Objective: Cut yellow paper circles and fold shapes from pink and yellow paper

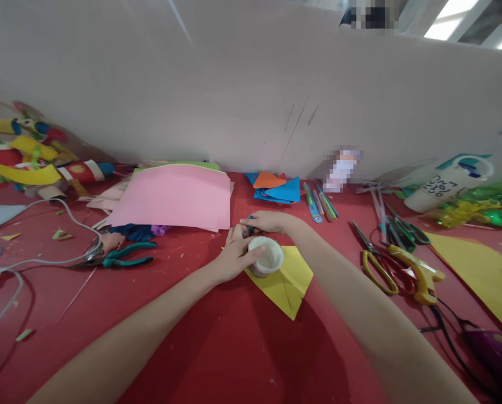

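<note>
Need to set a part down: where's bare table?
Biggest patch: red table between left forearm and right forearm, nearer than the yellow paper under the white cup. Smaller, with a few specks: between teal-handled pliers and left forearm. Crowded: right side, with scissors and yellow glue gun; far left, with colourful crafts.

Left forearm (150,331) and right forearm (347,292): bare, smooth in outline, tapering from near end to far end. Left hand (234,258) and right hand (270,221): likewise bare.

One head-worn view from behind both hands (236,255), forward and down over the near red tabletop (217,348)
</note>
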Demonstrator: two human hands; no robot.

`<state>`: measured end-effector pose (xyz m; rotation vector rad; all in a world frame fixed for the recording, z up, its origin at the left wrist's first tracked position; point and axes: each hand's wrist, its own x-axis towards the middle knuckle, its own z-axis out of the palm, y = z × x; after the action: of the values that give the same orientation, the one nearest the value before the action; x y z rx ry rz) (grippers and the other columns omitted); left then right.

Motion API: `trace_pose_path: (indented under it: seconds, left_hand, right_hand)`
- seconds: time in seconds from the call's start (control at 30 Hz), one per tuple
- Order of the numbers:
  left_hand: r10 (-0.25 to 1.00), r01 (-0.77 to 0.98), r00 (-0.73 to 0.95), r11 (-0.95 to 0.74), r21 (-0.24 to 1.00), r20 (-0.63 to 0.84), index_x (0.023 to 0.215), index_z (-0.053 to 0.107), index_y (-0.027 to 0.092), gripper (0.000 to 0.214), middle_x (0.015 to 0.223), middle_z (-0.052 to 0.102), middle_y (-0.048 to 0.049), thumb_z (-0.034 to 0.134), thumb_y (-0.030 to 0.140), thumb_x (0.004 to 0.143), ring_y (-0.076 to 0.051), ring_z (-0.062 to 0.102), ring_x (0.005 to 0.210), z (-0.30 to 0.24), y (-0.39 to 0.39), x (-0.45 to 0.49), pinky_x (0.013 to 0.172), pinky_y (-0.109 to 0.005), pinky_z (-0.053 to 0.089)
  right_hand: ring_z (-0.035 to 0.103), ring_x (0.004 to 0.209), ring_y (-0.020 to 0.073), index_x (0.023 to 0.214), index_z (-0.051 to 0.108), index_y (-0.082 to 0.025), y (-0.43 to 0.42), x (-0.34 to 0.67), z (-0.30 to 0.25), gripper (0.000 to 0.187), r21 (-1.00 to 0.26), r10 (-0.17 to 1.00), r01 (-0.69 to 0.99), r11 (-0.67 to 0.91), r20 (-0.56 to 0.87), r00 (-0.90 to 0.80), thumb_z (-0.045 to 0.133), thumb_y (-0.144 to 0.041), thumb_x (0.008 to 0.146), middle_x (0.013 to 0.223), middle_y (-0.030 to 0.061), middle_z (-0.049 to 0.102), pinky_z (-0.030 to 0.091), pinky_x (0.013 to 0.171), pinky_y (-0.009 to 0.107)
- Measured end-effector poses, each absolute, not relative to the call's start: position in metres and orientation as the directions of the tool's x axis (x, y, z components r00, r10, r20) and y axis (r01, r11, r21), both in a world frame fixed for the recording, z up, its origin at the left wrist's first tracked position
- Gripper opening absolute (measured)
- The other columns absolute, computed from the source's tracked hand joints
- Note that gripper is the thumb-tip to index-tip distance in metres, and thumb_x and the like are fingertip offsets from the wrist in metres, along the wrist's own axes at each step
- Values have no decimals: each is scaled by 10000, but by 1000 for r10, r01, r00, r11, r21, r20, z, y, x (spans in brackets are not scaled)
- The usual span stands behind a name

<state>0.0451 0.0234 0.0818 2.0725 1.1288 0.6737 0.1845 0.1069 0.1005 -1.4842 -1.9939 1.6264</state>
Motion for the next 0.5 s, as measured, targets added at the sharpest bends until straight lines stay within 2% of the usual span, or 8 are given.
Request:
trace_pose_path:
  seconds: [0.27, 0.5]
  left_hand:
    - [855, 507, 490, -439, 742, 170, 950, 643, 212, 447, 949, 356, -48, 363, 542, 842, -250, 331, 1001, 77, 27, 45, 949, -438, 288]
    - [864, 514, 475, -425, 745, 165, 958, 647, 221, 424, 944, 370, -46, 386, 532, 837, -253, 340, 1005, 77, 26, 45, 960, -449, 281]
  right_hand:
    - [410, 413, 94, 509, 571, -171, 110, 179, 102, 395, -804, 714, 591, -61, -449, -537, 548, -455, 783, 483, 2, 530, 340, 426, 230]
    - [419, 411, 99, 493, 592, -173, 112, 177, 107, 439, -789, 698, 613, -31, -456, -552, 535, -505, 775, 500, 27, 575, 347, 441, 239]
